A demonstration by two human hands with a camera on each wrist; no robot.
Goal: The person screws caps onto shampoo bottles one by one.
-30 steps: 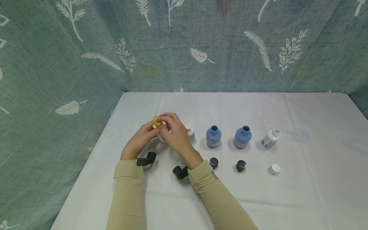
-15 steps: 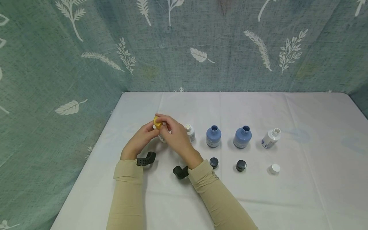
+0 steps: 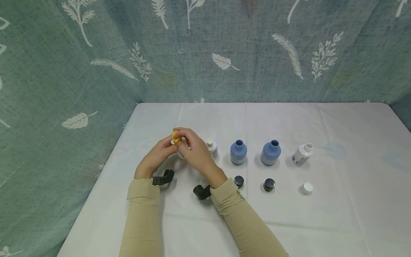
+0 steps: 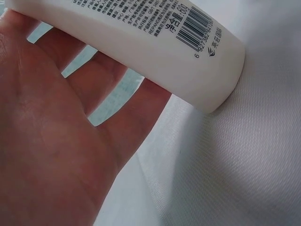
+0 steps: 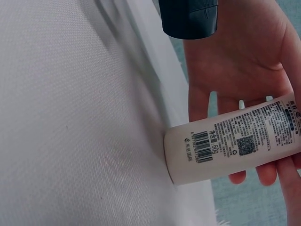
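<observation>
At the left of the table, a white bottle (image 4: 188,52) with printed text and a barcode stands with its base at the tabletop. My left hand (image 3: 156,157) holds it, fingers passing behind its side in the left wrist view. My right hand (image 3: 198,151) pinches a yellow cap (image 3: 175,137) at the top of this bottle between thumb and fingers. Most of the bottle is hidden by the hands in the head view, while the right wrist view shows its lower label and the right fingers beyond it.
To the right, in a row, stand a small white bottle (image 3: 212,148), two blue bottles (image 3: 238,152) and another white bottle (image 3: 302,154), all uncapped. Nearer the front lie two black caps (image 3: 269,185) and a white cap (image 3: 306,188). A patterned cloth (image 3: 224,82) hangs behind.
The fingers of my right hand have shifted a little around the yellow cap, and the cap has turned slightly. The left hand and the standing bottles have stayed put.
</observation>
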